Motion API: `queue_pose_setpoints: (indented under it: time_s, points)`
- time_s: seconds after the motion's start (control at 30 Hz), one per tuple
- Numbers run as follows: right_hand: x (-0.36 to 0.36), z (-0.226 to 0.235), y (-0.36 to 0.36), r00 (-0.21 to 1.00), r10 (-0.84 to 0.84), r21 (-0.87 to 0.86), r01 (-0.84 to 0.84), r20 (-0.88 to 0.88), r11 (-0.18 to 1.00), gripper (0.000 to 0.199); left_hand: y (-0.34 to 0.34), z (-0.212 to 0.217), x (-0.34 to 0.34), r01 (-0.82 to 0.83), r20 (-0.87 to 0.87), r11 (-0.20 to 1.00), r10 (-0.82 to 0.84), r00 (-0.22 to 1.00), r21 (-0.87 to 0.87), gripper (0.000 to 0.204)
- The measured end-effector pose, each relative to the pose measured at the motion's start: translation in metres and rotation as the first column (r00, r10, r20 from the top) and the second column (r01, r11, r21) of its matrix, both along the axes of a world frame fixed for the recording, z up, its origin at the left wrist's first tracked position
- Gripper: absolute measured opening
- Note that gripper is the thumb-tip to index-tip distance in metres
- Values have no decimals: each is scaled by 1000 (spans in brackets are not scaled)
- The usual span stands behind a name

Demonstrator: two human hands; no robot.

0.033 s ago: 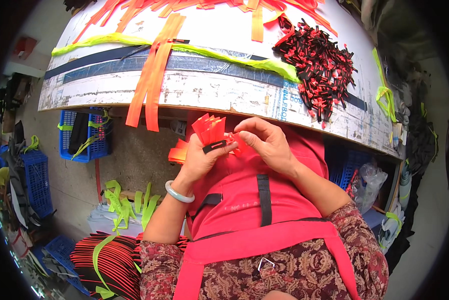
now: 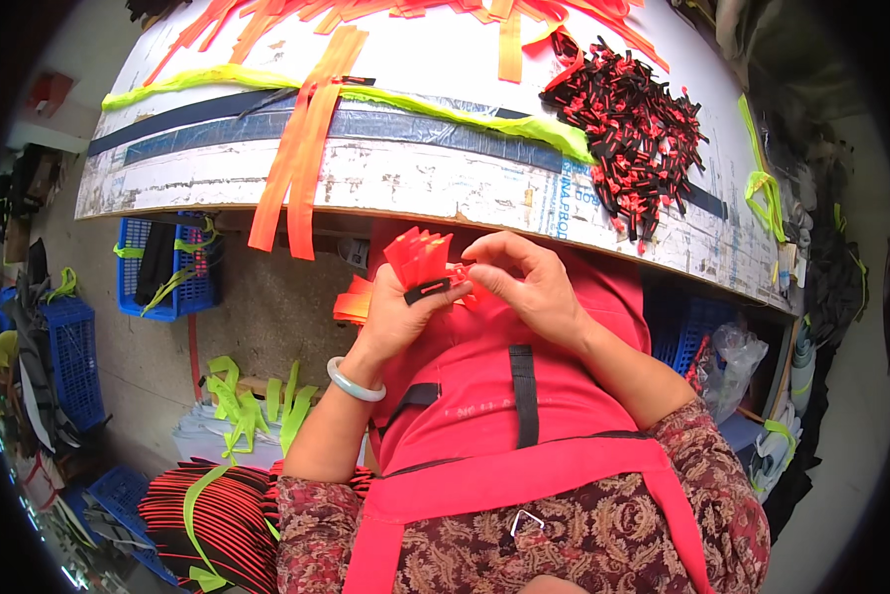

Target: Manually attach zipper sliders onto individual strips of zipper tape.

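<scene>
My left hand point(image 2: 393, 315) is closed round a fanned bundle of orange-red webbing strips point(image 2: 418, 259), held above my lap at the table's front edge. A small black tab point(image 2: 427, 290) with a pale slot lies across the bundle by my left thumb. More orange strip ends stick out on the left side of that hand. My right hand point(image 2: 536, 289) pinches thumb and forefinger together at the bundle's right side, beside small red pieces. What sits between those fingertips is hidden.
The white table point(image 2: 207, 178) carries a heap of small black-and-red tabs point(image 2: 633, 139) and long orange strips point(image 2: 311, 148) overhanging its front edge. A yellow-green band point(image 2: 435, 114) crosses it. Blue crates point(image 2: 195, 277) and a black-and-red striped stack point(image 2: 207, 515) stand at left; a clear plastic bag point(image 2: 737, 366) at right.
My right fingertips and the bundle have shifted very slightly. Everything else looks the same.
</scene>
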State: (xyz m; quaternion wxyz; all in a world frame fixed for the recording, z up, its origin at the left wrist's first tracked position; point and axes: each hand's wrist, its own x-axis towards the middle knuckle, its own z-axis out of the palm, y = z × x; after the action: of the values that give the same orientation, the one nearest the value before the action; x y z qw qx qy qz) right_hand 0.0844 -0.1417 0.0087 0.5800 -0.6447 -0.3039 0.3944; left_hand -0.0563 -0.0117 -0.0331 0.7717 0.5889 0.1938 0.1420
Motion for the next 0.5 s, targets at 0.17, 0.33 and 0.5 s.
queue_pose_setpoints:
  time_s: [0.17, 0.33, 0.5]
  points:
    - [1, 10, 3, 853, 125, 16, -154, 507, 988, 17, -2, 15, 3, -31, 84, 952, 6, 996, 303, 24]
    - [3, 4, 3, 817, 111, 38, -160, 565, 986, 19, -9, 14, 3, -79, 71, 942, 58, 996, 326, 25]
    - [3, 4, -2, 851, 136, 19, -168, 507, 986, 18, -4, 13, 3, 23, 81, 968, -45, 996, 251, 25]
